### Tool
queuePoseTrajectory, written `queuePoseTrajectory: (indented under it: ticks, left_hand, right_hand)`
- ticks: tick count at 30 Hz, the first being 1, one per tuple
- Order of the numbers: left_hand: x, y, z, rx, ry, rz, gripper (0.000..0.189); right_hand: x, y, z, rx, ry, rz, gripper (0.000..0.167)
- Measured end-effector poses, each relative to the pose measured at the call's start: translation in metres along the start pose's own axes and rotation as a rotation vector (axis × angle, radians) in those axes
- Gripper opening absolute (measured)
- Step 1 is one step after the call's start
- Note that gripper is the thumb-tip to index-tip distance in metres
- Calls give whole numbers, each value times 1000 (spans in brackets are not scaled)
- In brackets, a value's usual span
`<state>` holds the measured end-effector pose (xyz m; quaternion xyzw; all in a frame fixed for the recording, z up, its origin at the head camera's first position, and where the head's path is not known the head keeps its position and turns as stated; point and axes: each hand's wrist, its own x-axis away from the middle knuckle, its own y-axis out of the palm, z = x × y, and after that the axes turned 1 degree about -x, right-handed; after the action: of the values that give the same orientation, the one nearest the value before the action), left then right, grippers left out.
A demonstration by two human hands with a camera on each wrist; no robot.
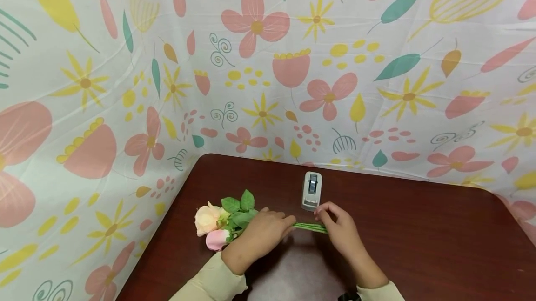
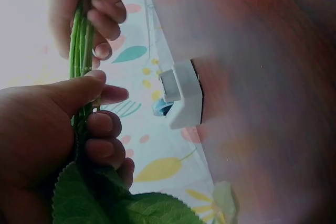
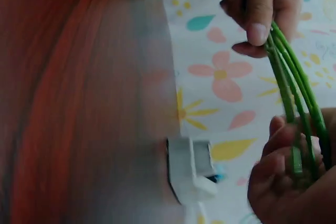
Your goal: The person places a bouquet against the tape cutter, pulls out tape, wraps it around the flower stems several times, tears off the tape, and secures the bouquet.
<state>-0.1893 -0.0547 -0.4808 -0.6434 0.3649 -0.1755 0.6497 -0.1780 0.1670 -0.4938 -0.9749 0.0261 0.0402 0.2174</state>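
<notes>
The left hand (image 1: 268, 229) gripped the stems (image 1: 310, 227), flowers (image 1: 207, 219) at its nine o'clock; at its three, the right hand (image 1: 341, 229) loosely held them lower down. The dispenser (image 1: 307, 198) stood at the right hand's eleven. A firm left grip likely suited evening the stems gently.

- The white fabric backdrop with printed flowers (image 1: 251, 82) hangs behind and to the left of the red-brown wooden table (image 1: 418, 226).
- The oblong light-grey tape dispenser (image 1: 311, 201) stands on the table, beyond the thin green stems (image 1: 310, 227).
- The stems run from the left hand (image 1: 268, 229) rightward into the right hand (image 1: 340, 229).
- Left of the left hand are the round peach rose (image 1: 206, 219) and, in front of it, the pink rosebud (image 1: 216, 240).
- The oval green leaves (image 1: 247, 201) lie between rose and left hand.
</notes>
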Motion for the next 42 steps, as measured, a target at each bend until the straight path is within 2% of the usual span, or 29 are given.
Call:
queuePoseTrajectory:
  ticks: [4, 5, 7, 11, 14, 19, 23, 26, 30, 35, 38, 42]
  left_hand:
    - [-2, 0, 0, 1, 12, -16, 14]
    - [-2, 0, -1, -1, 15, -18, 14]
    - [-3, 1, -1, 0, 20, -24, 12]
    - [-6, 0, 0, -4, 16, -43, 11]
    - [-7, -1, 0, -6, 12, -56, 12]
    - [-7, -3, 0, -9, 11, -55, 17]
    - [-6, -2, -1, -8, 10, -51, 21]
    - [-8, -1, -1, -8, 14, -40, 19]
    - [-10, 2, 0, -19, 15, -20, 16]
    - [-12, 2, 0, -65, 7, 5, 18]
    - [-12, 0, -1, -85, -3, 7, 21]
    - [-13, 0, -4, -72, -10, -36, 23]
  right_hand:
    - [6, -1, -8, 380, -237, 26, 9]
    - [8, -1, -11, 448, -288, 21, 9]
    - [13, 0, -18, 512, -356, -22, 15]
    - [19, 3, -26, 526, -379, -143, 28]
    - [21, 5, -27, 563, -407, -179, 33]
    - [17, 7, -21, 621, -513, -182, 24]
    - [13, 6, -14, 628, -551, -205, 13]
    - [12, 6, -11, 658, -577, -193, 14]
    - [12, 5, -9, 719, -610, -136, 17]
    - [10, 3, -8, 744, -596, -135, 21]
    - [9, 0, -6, 729, -556, -183, 21]
    - [7, -5, -4, 698, -498, -260, 17]
